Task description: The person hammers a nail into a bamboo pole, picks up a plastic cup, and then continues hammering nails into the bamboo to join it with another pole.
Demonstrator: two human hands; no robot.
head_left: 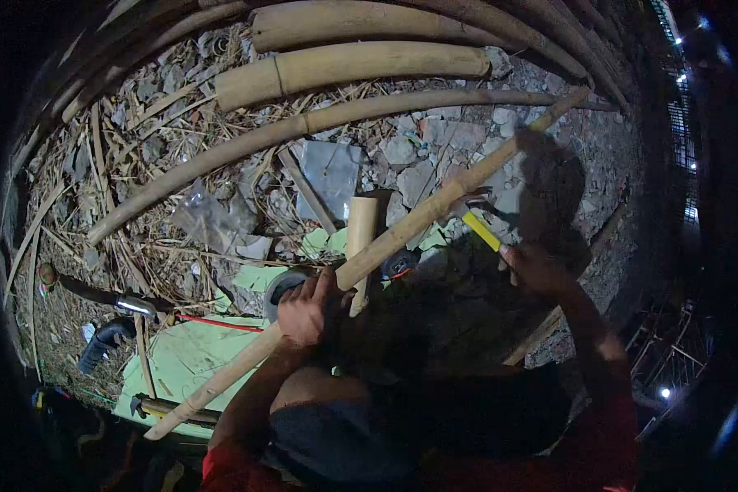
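Observation:
A long bamboo pole (422, 215) runs slantwise from the lower left to the upper right in the head view. My left hand (303, 312) is closed around its lower part. My right hand (537, 269) grips the yellow handle of a hammer (482, 230). The hammer's metal head lies against or just beside the pole's middle; shadow hides the exact contact. A short bamboo piece (362, 225) stands behind the pole, partly covered by it. Close to my left hand is a dark round ring (283, 287). A small blue-and-black round item (398, 263) lies right of the short piece.
Thick bamboo poles (353, 70) lie across the back. A thinner pole (221, 156) curves in front of them over rubble and straw. At left are a long-bladed knife (98, 292), a black ribbed tube (107, 343) and a pale green sheet (184, 357). A grey square (330, 176) lies mid-ground.

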